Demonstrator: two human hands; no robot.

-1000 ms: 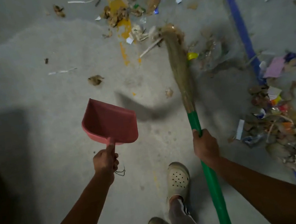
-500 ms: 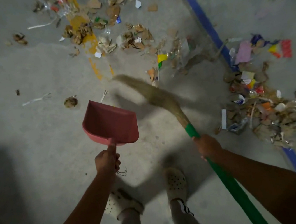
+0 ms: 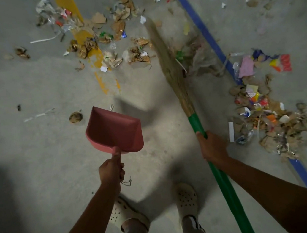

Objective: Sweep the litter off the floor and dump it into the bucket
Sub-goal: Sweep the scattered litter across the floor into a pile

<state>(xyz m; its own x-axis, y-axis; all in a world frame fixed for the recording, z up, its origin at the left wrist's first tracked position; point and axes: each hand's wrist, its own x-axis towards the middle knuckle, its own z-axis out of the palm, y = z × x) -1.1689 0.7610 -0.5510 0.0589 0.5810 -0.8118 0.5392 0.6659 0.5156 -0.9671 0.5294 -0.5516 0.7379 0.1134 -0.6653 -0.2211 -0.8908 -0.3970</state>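
Grey concrete floor (image 3: 36, 151), seen from above by the person standing on it. What do the hands hold? (first voice)

The left hand (image 3: 111, 170) is wrapped round the stub handle of a pink plastic dustpan (image 3: 114, 130). The pan is empty, appears lifted off the floor, and its mouth points away. The right hand (image 3: 212, 147) has its fingers closed round the green handle of a grass broom (image 3: 225, 185), just below the bristles (image 3: 169, 65). (second voice)

Where is the litter? (first voice)

It lies in two spreads. Torn cardboard, paper scraps and wrappers (image 3: 112, 43) lie across a yellow painted stripe (image 3: 67, 4) on the far part of the floor. A denser heap (image 3: 262, 117) lies to the right, along a blue tape line (image 3: 204, 31). The bristle tips lie between the two, near the blue line. No bucket is in view. (second voice)

How will it all handle? (first voice)

The litter looks light and dry, so it probably scatters easily, and short, low strokes should suit it best. The thin clear film near the bristles may snag or cling to them. The bristles look soft and springy, and a hold close to them gives good control. The dustpan seems light and stiff. Its front lip will likely need pressing flat on the concrete so the scraps slide in. (second voice)
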